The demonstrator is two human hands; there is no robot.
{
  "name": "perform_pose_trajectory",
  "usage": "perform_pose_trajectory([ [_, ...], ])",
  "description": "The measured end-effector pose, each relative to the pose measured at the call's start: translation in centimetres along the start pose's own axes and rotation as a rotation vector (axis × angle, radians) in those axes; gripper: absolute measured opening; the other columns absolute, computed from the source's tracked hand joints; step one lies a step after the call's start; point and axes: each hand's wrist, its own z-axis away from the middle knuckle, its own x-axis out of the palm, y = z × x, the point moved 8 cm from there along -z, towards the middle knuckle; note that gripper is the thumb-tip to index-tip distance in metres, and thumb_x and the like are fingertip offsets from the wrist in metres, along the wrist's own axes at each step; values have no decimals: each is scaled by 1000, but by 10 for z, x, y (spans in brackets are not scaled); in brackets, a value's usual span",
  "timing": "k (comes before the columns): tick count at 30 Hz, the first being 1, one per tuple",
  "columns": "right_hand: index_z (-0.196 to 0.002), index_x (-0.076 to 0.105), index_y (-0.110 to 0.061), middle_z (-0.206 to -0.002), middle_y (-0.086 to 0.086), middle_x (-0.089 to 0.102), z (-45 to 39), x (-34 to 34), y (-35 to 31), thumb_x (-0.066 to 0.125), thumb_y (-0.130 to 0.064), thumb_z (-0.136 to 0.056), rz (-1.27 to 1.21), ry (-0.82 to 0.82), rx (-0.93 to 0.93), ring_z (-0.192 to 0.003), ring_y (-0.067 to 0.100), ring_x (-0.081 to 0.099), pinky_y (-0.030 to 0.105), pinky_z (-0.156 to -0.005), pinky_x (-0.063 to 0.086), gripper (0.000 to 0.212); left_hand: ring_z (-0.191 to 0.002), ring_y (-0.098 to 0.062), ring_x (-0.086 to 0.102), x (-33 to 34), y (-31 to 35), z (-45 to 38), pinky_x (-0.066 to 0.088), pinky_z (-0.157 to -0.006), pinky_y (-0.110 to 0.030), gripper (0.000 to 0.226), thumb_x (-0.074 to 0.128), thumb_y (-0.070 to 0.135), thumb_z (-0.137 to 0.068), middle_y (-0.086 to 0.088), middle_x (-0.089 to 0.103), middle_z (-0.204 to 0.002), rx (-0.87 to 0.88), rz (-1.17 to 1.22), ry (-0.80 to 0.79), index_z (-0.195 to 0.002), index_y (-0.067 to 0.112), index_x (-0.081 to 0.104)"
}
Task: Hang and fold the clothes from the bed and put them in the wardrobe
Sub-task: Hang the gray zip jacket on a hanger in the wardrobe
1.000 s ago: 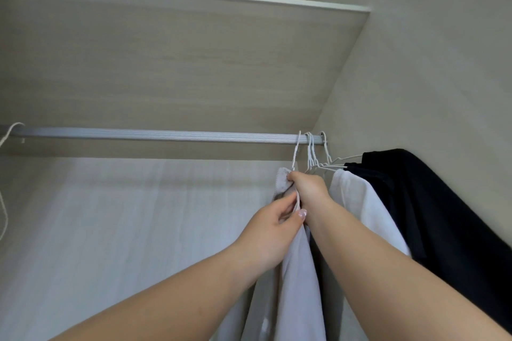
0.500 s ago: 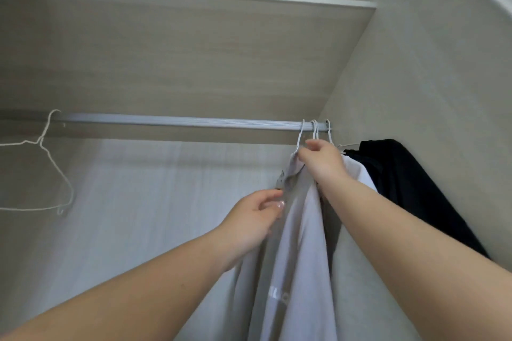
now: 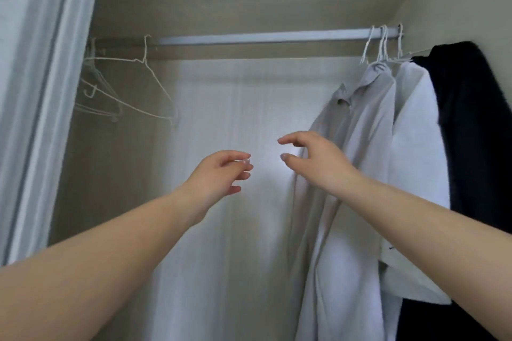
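A light grey shirt (image 3: 357, 147) hangs on a white wire hanger from the wardrobe rail (image 3: 263, 37), at its right end. Beside it on the right hang a white garment (image 3: 418, 141) and a black one (image 3: 476, 124). My right hand (image 3: 313, 158) floats just left of the grey shirt with loosely curved fingers, holding nothing. My left hand (image 3: 221, 171) is lower and further left, fingers relaxed and empty. Both hands are well below the rail.
Several bare white wire hangers (image 3: 124, 91) hang at the rail's left end. A pale sliding door frame (image 3: 41, 91) borders the left side. The wardrobe's white back panel (image 3: 238, 230) shows between the hangers and the clothes.
Both hands have let go of the grey shirt and its hanger and dropped back from the rail. The shirt now hangs by itself. The view has pulled back and lowered.
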Motion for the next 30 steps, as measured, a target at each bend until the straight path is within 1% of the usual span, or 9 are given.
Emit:
perform_pose_trajectory([
  [3, -114, 59, -35, -122, -17, 56, 33, 52, -16, 61, -30, -89, -228, -129, 57, -113, -1, 50, 18, -90, 40, 25, -88, -2, 67, -27, -23, 40, 55, -80, -25, 14, 53, 21, -96, 7, 70, -99, -71, -21, 47, -103, 24, 64],
  [7, -102, 60, -37, -103, -28, 58, 85, 112, -59, 64, -24, -88, -596, -255, 77, -101, -12, 53, 2, -73, 43, 19, -92, -8, 67, -66, -50, 108, 53, -78, -27, 15, 54, 21, -96, 3, 70, -101, -161, -30, 141, -106, 21, 65],
  [9, -96, 60, -37, -99, -27, 59, 115, 141, -87, 65, -18, -87, -728, -328, 52, -99, -9, 55, 3, -80, 42, 21, -86, -5, 67, -92, -55, 146, 55, -79, -28, 14, 53, 19, -96, 4, 70, -96, -173, -78, 214, -104, 19, 65],
  [11, -92, 59, -41, -101, -23, 61, 142, 165, -110, 65, -16, -88, -810, -404, 29, -104, -3, 57, 14, -91, 43, 26, -84, -4, 66, -115, -56, 177, 55, -80, -27, 15, 52, 18, -96, 6, 71, -92, -179, -121, 268, -103, 19, 66],
  [15, -96, 59, -44, -106, -24, 62, 190, 196, -160, 63, -20, -89, -982, -584, -18, -106, -11, 55, 14, -93, 42, 25, -89, -8, 69, -160, -52, 257, 57, -80, -25, 14, 58, 23, -93, 5, 73, -94, -245, -150, 440, -103, 20, 68],
  [19, -98, 59, -42, -107, -24, 63, 239, 205, -209, 63, -17, -89, -1126, -732, -82, -103, -15, 55, 4, -87, 40, 26, -90, -10, 70, -177, -61, 352, 55, -79, -27, 13, 58, 23, -93, 3, 73, -97, -374, -183, 642, -101, 22, 69],
  [23, -95, 58, -42, -108, -23, 62, 317, 207, -266, 64, -17, -89, -1203, -956, -191, -110, -4, 56, 18, -96, 40, 27, -87, -9, 68, -166, -68, 468, 53, -84, -31, 13, 55, 19, -96, 4, 72, -94, -526, -224, 887, -101, 22, 66],
  [27, -95, 58, -45, -103, -27, 62, 400, 188, -321, 63, -19, -89, -1277, -1141, -320, -102, -16, 55, 10, -88, 40, 27, -87, -8, 67, -145, -43, 581, 53, -81, -27, 13, 55, 19, -95, 4, 72, -95, -608, -250, 1106, -101, 23, 66],
  [30, -97, 59, -44, -105, -26, 62, 460, 159, -359, 63, -20, -89, -1336, -1279, -399, -103, -16, 54, 9, -89, 41, 26, -86, -8, 68, -125, -8, 662, 55, -79, -26, 13, 57, 19, -95, 4, 73, -96, -622, -280, 1266, -103, 23, 66],
])
